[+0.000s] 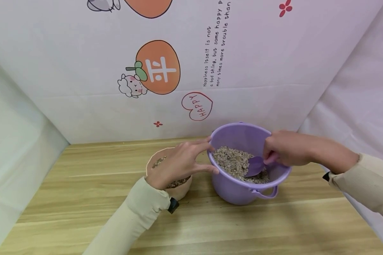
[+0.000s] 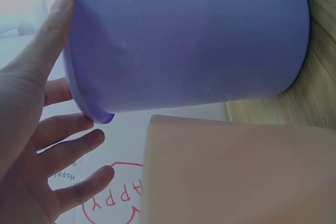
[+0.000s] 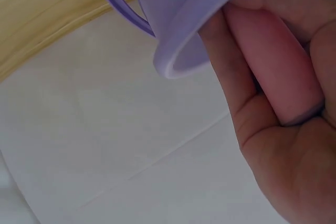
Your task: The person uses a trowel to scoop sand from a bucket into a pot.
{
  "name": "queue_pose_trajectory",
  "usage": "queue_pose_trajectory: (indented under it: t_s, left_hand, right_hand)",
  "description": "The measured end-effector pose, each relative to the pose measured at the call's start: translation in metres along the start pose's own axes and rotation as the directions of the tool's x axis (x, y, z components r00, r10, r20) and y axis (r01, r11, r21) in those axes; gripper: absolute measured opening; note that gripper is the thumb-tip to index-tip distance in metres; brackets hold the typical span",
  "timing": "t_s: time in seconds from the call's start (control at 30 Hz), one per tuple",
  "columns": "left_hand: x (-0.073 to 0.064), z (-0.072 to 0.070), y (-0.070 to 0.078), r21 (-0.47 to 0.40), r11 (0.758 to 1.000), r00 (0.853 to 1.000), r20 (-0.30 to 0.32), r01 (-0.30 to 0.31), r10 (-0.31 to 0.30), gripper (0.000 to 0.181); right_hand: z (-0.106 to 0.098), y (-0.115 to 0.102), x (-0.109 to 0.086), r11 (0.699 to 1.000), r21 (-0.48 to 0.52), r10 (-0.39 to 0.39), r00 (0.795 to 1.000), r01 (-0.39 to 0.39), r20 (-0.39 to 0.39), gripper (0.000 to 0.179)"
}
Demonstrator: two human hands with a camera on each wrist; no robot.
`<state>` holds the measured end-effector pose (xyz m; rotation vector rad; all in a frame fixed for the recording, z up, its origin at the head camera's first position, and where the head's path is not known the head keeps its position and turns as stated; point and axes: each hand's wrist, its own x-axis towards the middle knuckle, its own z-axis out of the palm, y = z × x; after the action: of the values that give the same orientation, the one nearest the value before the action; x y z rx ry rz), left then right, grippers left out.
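A purple bucket [image 1: 233, 191] holds coarse tan grit [image 1: 230, 161]. In the head view my right hand [image 1: 285, 147] reaches over its right rim and grips a small hand shovel, its purple blade [image 1: 254, 166] partly in the grit. The right wrist view shows the pink handle [image 3: 275, 66] wrapped by my fingers. My left hand [image 1: 178, 161] touches the bucket's left rim with thumb and fingertips, the fingers spread and fairly straight in the left wrist view. Below that hand stands a peach-coloured pot [image 1: 180, 191] with similar grit inside, partly hidden by the hand and forearm.
The wood-grain table [image 1: 92, 198] meets a white printed backdrop [image 1: 249, 71] close behind the bucket. White sheets [image 1: 354, 99] hang at both sides. A purple carrying handle [image 1: 268, 194] hangs from the bucket's front right.
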<state>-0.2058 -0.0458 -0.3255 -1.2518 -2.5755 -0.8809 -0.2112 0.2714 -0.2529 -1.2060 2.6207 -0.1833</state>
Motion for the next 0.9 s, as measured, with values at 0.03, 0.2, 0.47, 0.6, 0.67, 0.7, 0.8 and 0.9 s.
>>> queue_pose_trajectory:
  t_s: [0.03,0.2,0.47,0.6,0.67,0.7,0.8,0.9]
  left_hand:
    - [0.000,0.000,0.000,-0.001,1.000,1.000,-0.001,-0.002,0.002,0.054]
    - [-0.001,0.001,0.000,0.000,1.000,1.000,-0.011,-0.006,0.006,0.054]
    - [0.000,0.004,-0.001,0.000,0.999,0.999,-0.032,-0.041,0.041,0.050]
    - [-0.001,0.004,-0.002,0.002,0.999,0.999,-0.038,-0.039,0.039,0.049]
    - [-0.002,0.004,-0.002,-0.001,0.999,0.999,-0.035,-0.033,0.033,0.049]
    - [-0.002,0.004,-0.002,0.001,1.000,0.999,-0.034,-0.031,0.031,0.049]
    - [-0.002,0.005,-0.002,0.010,0.999,0.999,-0.035,-0.032,0.033,0.050]
    - [0.000,0.004,-0.002,0.019,0.999,0.998,-0.040,-0.043,0.044,0.051]
  right_hand:
    - [0.001,0.001,-0.001,1.000,0.009,-0.009,1.000,0.009,-0.010,0.028]
    - [0.008,0.007,-0.003,0.998,-0.006,-0.058,0.996,0.058,-0.063,0.031]
    - [0.013,0.002,-0.001,0.979,-0.202,-0.070,0.986,0.038,-0.154,0.028]
    - [0.014,-0.006,0.004,0.969,-0.247,-0.062,0.989,0.028,-0.131,0.031]
    - [0.015,-0.007,0.005,0.973,-0.230,-0.052,0.991,0.022,-0.124,0.031]
    - [0.015,-0.006,0.005,0.973,-0.228,-0.050,0.990,0.019,-0.129,0.031]
    - [0.017,0.000,0.002,0.974,-0.223,-0.071,0.985,0.034,-0.159,0.029]
    - [0.018,0.007,-0.002,0.976,-0.208,-0.101,0.977,0.061,-0.185,0.029]
